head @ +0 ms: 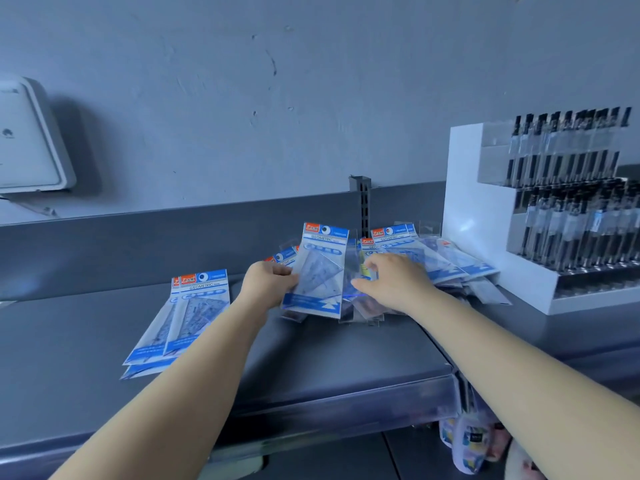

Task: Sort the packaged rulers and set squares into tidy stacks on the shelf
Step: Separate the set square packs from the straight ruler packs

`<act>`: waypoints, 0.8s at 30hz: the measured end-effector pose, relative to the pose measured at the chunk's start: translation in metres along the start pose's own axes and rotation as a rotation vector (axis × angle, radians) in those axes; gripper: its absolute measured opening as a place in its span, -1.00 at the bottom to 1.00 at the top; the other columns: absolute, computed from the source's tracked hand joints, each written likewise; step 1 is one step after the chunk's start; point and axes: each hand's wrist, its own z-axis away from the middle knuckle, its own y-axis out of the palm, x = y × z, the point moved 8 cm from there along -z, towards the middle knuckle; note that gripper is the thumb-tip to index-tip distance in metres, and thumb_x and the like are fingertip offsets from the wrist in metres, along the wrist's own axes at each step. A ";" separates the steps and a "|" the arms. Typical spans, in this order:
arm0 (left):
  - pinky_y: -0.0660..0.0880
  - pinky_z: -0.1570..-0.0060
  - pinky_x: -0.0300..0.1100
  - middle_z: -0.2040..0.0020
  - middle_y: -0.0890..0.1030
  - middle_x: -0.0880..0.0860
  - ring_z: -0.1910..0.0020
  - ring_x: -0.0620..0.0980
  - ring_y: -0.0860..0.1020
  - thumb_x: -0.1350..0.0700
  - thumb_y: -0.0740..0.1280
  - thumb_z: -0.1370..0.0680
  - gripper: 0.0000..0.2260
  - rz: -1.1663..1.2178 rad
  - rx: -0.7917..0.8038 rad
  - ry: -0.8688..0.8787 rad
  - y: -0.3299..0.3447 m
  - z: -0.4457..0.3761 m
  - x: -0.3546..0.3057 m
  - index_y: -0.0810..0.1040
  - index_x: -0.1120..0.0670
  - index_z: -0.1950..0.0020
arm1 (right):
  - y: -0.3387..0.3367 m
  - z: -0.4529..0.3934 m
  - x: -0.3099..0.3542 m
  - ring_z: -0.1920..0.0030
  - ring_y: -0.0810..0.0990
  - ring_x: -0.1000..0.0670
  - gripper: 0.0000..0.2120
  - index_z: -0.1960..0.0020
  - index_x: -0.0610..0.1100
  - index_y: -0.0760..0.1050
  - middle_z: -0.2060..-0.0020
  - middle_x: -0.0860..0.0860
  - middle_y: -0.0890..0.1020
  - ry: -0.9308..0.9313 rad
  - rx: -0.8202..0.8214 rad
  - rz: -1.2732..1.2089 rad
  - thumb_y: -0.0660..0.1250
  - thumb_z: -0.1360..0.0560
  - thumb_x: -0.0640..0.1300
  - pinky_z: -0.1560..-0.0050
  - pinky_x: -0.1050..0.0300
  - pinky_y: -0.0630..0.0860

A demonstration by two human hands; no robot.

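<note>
My left hand (268, 284) grips a blue-and-clear geometric set pack (320, 268) by its left edge and holds it upright above the grey shelf (329, 358). My right hand (394, 280) reaches into a loose pile of similar packs (446, 259) at the back right; its curled fingers touch a pack there, and I cannot tell whether they hold it. A stack of matching packs (187, 317) lies flat on the shelf to the left, slightly fanned.
A white display stand (478, 216) full of black pens stands on the shelf at the right. A slotted metal upright (363, 202) rises behind the pile. A white box (31, 136) hangs on the wall at left. Patterned pouches (471, 445) hang below the shelf.
</note>
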 end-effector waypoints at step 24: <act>0.35 0.58 -0.32 0.28 0.52 0.02 0.31 0.00 0.48 0.23 0.24 -0.55 -0.81 0.346 -0.131 -0.010 -0.026 -0.022 0.010 0.49 0.04 0.24 | 0.014 -0.033 0.004 0.01 0.50 -0.13 -0.46 -0.21 -0.28 0.37 -0.04 -0.15 0.52 0.293 0.292 -0.229 0.50 -0.36 -0.12 0.08 0.07 0.44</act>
